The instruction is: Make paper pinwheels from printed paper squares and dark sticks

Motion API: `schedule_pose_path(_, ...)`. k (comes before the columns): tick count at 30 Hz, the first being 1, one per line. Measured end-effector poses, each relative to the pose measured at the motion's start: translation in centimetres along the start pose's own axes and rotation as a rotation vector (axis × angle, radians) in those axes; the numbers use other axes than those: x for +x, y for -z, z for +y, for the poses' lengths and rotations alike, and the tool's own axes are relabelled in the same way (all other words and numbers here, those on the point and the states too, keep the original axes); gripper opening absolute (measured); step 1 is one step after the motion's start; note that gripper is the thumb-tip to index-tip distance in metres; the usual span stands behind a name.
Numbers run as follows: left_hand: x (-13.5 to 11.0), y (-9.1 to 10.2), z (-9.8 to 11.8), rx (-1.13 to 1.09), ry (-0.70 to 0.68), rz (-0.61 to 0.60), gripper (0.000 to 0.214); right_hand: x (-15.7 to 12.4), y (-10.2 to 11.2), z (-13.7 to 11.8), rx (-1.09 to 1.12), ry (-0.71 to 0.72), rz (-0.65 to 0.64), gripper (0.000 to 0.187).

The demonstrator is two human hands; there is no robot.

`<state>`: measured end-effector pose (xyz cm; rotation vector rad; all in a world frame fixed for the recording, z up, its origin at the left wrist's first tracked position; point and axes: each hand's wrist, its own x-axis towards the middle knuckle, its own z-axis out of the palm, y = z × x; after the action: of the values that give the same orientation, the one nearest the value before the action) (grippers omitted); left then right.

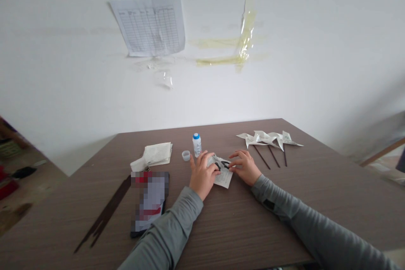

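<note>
A small printed paper sheet (223, 179) is on the table between my hands, with black-handled scissors (225, 164) over it; their blades are hard to make out. My left hand (202, 176) is at the sheet's left side, fingers bent over the paper, with the thumb close to one scissor loop. From the other side, my right hand (247, 168) has its fingertips closed at the right scissor loop. Just beyond my left hand stands a white bottle (196, 145) with a blue top. Beside it is a small clear cup-like cap (186, 155).
Several paper pinwheels (267, 138) on dark sticks lie at the back right. Folded paper sheets (158, 153) and a bundle of dark sticks (109, 211) lie left, near a phone (150, 204) with a blurred screen. Behind the table (215, 228) is a wall with a taped chart (152, 25).
</note>
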<state>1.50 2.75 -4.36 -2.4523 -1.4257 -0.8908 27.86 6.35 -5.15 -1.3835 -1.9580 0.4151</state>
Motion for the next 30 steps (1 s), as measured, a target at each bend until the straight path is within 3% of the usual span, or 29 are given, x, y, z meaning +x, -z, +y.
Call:
schedule_pose_path(8, 0.1, 0.0, 0.4, -0.021, 0.027, -0.015, 0.016, -0.2, -0.4, -0.5, -0.029, -0.019, -0.053, 0.019)
schedule_pose_path(16, 0.1, 0.3, 0.2, -0.023, 0.038, -0.007, 0.036, -0.2, -0.3, -0.3, -0.041, -0.002, -0.058, 0.017)
schedule_pose_path(23, 0.4, 0.3, 1.0, -0.038, 0.048, -0.04, 0.028, -0.5, -0.5, -1.5, -0.134, -0.03, -0.041, 0.038)
schedule_pose_path(30, -0.1, -0.3, -0.1, 0.008, 0.12, 0.009, 0.01, -0.7, -0.3, -3.0, -0.207, -0.109, -0.05, 0.039)
